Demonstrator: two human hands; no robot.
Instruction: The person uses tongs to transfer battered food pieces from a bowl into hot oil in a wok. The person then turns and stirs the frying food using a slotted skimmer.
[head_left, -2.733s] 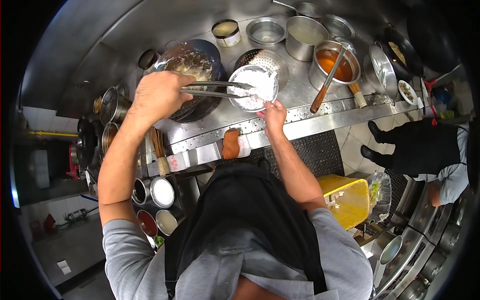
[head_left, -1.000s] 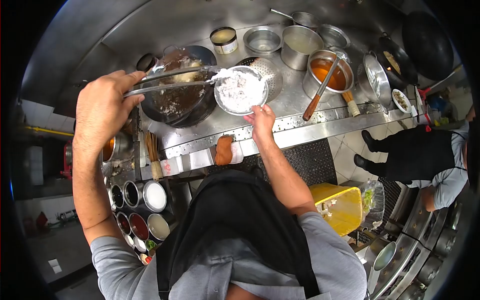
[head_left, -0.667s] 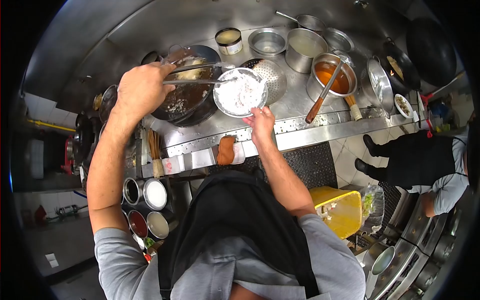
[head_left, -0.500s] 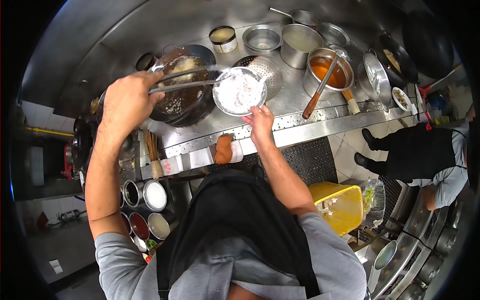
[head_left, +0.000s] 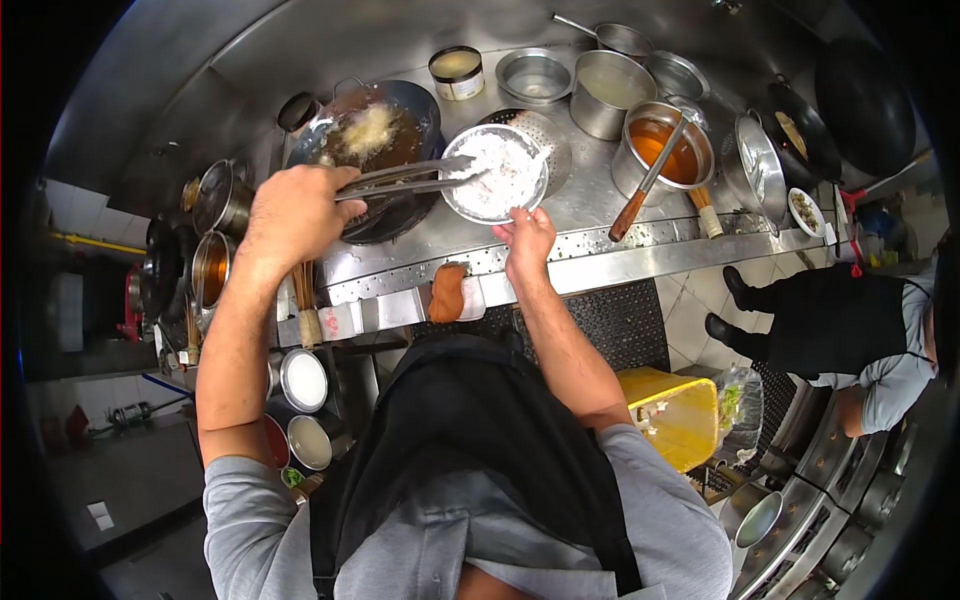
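Left hand (head_left: pixel 300 215) closed round long grey metal tongs (head_left: pixel 410 171), tips now nearer together, likely touching white powder (head_left: pixel 508 172) | right hand (head_left: pixel 530 240) pinching round metal bowl (head_left: pixel 462 207) ahead.

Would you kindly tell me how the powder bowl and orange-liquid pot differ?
The bowl holds white powder, the pot orange liquid. The right hand grips the bowl; the pot stands on the counter. Tongs reach into the bowl; a wooden-handled utensil lies across the pot. Both are round and open-topped.
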